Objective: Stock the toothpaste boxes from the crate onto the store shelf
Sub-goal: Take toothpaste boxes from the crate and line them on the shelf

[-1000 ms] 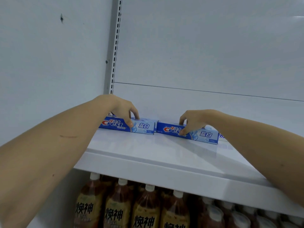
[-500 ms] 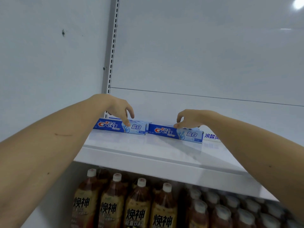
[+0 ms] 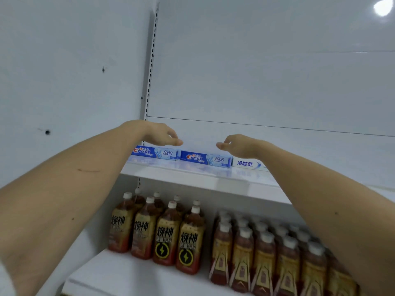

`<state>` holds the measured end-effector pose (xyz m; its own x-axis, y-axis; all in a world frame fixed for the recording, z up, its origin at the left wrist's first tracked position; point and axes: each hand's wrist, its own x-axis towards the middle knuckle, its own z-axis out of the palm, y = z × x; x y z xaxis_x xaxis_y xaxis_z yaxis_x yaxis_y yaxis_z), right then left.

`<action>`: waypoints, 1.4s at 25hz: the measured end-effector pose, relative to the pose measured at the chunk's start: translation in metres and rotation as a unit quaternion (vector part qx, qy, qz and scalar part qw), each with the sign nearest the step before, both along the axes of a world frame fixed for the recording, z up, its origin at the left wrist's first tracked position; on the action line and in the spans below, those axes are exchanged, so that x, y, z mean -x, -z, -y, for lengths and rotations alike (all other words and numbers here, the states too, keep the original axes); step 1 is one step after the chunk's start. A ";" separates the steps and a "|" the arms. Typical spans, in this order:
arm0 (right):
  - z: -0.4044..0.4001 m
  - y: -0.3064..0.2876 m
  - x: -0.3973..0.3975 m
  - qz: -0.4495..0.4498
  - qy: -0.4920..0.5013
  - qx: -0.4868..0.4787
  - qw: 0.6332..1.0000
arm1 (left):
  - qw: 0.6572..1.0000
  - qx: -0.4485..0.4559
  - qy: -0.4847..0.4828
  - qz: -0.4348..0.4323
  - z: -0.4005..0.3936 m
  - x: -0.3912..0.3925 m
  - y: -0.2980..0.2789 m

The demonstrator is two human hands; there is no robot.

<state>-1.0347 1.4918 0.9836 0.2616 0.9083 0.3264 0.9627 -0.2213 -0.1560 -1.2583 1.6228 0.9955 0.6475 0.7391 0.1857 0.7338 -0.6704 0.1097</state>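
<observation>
A white metal store shelf (image 3: 192, 178) juts out from a pale back panel, with a slotted upright rail (image 3: 150, 67) running up the corner beside a plain white side wall. At the back of the shelf, two blue and white Crest toothpaste boxes lie lengthwise, end to end: the left blue Crest box (image 3: 155, 152) sits close to the rail, and the right blue Crest box (image 3: 206, 159) touches or nearly touches its end. Just beside that one, further right, lies a white toothpaste box with blue lettering (image 3: 248, 163), partly hidden by the right forearm.

The left hand (image 3: 160, 134) hangs above the left blue Crest box with its fingers relaxed and slightly bent, holding nothing. The right hand (image 3: 237, 145) hangs above the right end of the right blue Crest box, fingers likewise loose, grasping nothing. Neither hand touches a box, and the fingertips point toward each other with a gap between them.

On the lower shelf (image 3: 119, 274) stand rows of brown drink bottles with white caps (image 3: 171, 236), those on the left with gold labels bearing a lightning mark.
</observation>
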 end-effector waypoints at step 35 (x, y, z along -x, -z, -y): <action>0.250 0.455 0.119 -0.613 0.029 -0.070 0.786 | 0.787 0.472 -0.035 0.395 0.291 0.020 0.462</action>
